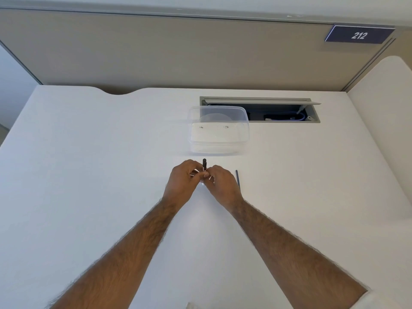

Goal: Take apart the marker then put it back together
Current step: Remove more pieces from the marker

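**Both hands on the marker, 1 thin part lying beside them**

The person's 2 bare forearms reach out over the white table (89, 152) and meet near its middle. The left hand (181, 182) and the right hand (224, 185) are pressed close together, fingers curled inward, and both grips close on the marker (204, 166). It is held just above the table between the fingertips, and its black end sticks out beyond them, pointing away from the person. A little pale plastic shows low between the hands; the fingers hide the rest of the barrel.

A thin dark rod (237, 177) lies flat on the table just beside the right hand, on its outer side, running away from the person.

Beyond the hands stands a clear plastic container (218, 132). Behind it an open cable hatch (289, 112) is set into the table, with cables visible inside. A beige partition panel (156, 52) backs the table, and a dark plate reading 212 (359, 35) is fixed at its upper right.
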